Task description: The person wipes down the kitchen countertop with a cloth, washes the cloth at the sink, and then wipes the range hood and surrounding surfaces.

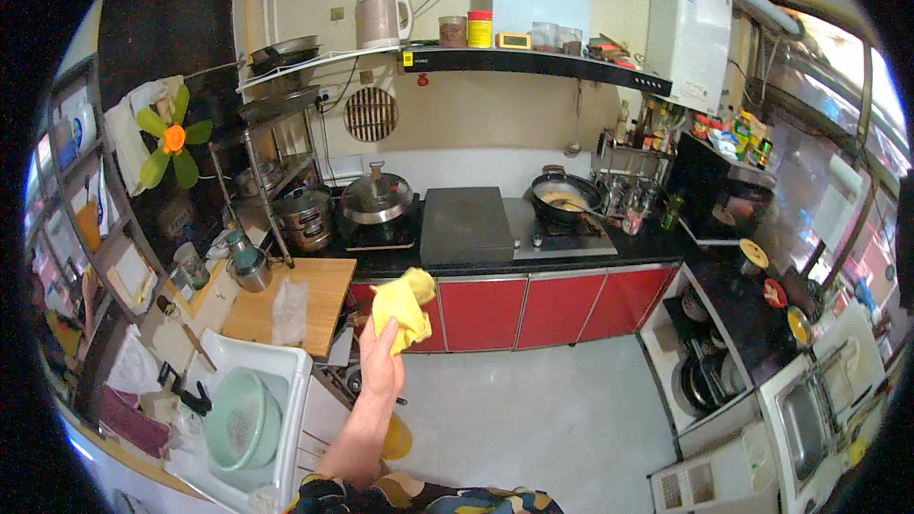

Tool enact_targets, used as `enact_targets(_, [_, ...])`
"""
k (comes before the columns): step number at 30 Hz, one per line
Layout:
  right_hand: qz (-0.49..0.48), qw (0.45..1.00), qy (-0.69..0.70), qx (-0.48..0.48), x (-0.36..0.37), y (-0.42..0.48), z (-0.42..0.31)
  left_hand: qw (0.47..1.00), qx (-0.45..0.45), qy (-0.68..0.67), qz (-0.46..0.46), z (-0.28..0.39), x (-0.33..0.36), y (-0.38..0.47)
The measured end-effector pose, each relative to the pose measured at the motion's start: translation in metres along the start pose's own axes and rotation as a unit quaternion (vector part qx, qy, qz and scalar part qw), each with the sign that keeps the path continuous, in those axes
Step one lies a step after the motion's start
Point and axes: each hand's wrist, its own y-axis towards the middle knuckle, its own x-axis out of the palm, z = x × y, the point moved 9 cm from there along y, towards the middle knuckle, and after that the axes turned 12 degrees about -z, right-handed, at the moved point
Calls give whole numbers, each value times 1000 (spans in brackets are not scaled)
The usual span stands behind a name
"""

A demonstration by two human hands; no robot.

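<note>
My left hand [382,364] reaches forward with a bunched yellow cloth [401,310] gripped between thumb and fingers. It is held up in the air, with the red cabinet doors [480,315] behind it. To the left of the cloth is a wooden board [325,300] with a pale, thin sheet [290,310] lying on it. Nearer to me on the left, a white sink [294,378] holds a pale green plastic basin [271,428]. My right hand is out of view.
Along the black counter stand a lidded pan [376,203], a steamer pot [303,218] and a wok [568,193] on the gas hob [571,239]. A range hood [535,66] hangs above. Grey floor [535,414] lies ahead; a second sink [800,428] is at right.
</note>
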Motion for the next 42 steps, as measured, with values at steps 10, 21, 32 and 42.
enact_targets(10, [10, 903, 423, -72, -158, 91, -120, 816, 179, 550, -19, 10, 65, 72])
enact_targets(21, [-17, 864, 492, -108, -140, 174, -109, 692, 421, 584, 52, 6, 89, 301])
enact_targets(32, [-4, 736, 673, -72, -188, 250, -226, 582, 486, 639, 126, 14, 56, 529])
enact_targets(42, [-18, 779, 626, -38, -200, 320, -167, 458, 436, 762, 140, -64, 97, 607])
